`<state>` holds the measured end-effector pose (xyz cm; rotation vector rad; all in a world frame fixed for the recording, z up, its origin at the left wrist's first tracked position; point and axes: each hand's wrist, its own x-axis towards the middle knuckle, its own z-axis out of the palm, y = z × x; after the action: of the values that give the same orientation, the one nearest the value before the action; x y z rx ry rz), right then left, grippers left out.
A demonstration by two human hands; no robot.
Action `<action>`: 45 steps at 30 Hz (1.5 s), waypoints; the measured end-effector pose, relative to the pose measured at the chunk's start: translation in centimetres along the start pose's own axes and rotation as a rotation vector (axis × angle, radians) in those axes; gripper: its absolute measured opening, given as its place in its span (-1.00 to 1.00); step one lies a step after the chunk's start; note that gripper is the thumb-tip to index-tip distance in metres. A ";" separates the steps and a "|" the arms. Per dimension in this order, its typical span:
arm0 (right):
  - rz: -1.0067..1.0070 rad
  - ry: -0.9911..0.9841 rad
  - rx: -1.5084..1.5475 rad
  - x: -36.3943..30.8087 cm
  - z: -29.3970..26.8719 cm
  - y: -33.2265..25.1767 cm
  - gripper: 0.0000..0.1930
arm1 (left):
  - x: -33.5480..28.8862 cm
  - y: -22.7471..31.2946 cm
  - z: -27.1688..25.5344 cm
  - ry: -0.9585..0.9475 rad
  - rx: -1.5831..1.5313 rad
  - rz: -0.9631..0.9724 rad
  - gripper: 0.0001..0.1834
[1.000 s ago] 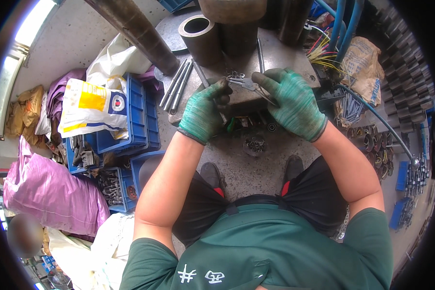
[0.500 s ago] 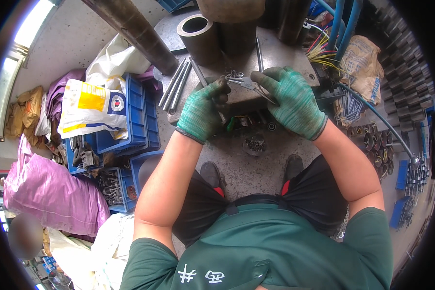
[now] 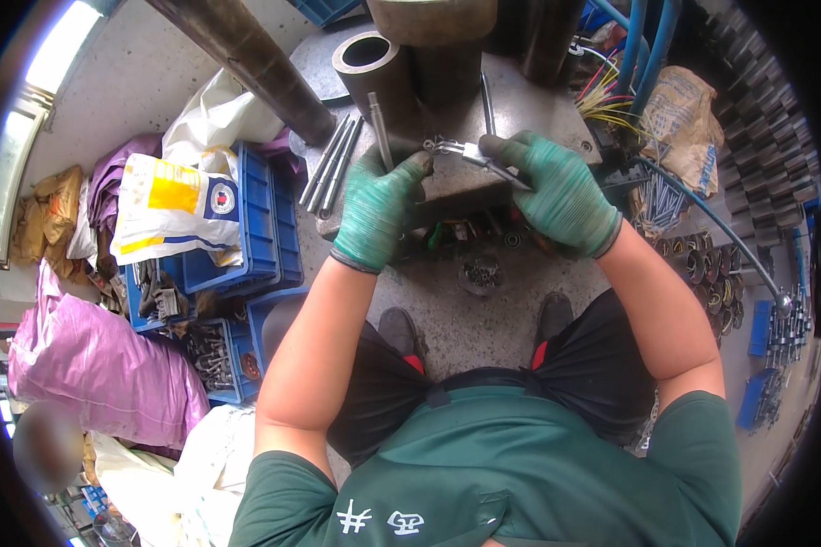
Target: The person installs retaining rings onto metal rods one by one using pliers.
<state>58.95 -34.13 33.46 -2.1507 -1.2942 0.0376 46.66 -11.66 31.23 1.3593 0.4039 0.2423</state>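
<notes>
My left hand (image 3: 374, 205), in a green knit glove with darkened fingertips, is closed round a slim metal rod (image 3: 379, 132) that points up and away. My right hand (image 3: 564, 191), gloved alike, grips pliers (image 3: 473, 153) whose jaws point left toward my left fingertips. Small metal rings (image 3: 431, 146) show around the jaw tips; whether the jaws hold one cannot be made out. Several similar rods (image 3: 333, 169) lie side by side on the steel bench (image 3: 543, 118), left of my left hand. Another rod (image 3: 489, 105) lies beyond my right fingertips.
A thick hollow steel cylinder (image 3: 367, 77) stands at the back of the bench, beside heavy round columns (image 3: 255, 68). Blue crates (image 3: 265, 214) and a purple sack (image 3: 100, 356) are at the left. Blue hoses (image 3: 637, 50) and a brown paper bag (image 3: 680, 123) are at the right.
The rod in my left hand has swung more upright, its end rising farther above the fist. The pliers have turned, so their handles now appear nearly edge-on. My right hand has barely shifted.
</notes>
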 end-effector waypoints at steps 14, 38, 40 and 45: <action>0.221 -0.115 0.475 -0.1 -2.9 1.9 -0.42 | 0.1 -0.6 -0.2 0.001 0.355 0.322 -0.60; 0.146 -0.485 0.276 0.4 -4.1 0.6 -0.34 | -0.3 0.3 -0.1 -0.283 0.164 -0.031 -0.56; 0.156 -0.498 0.297 0.5 -4.2 0.6 -0.34 | -0.5 0.7 -0.2 -0.299 0.121 -0.153 -0.54; 0.132 -0.487 0.329 0.4 -3.9 0.9 -0.33 | -0.4 0.2 -0.4 -0.299 0.026 -0.202 -0.51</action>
<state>61.16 -36.00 36.28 -1.9964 -1.2868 0.8145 46.14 -11.41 31.42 1.3445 0.2909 -0.1329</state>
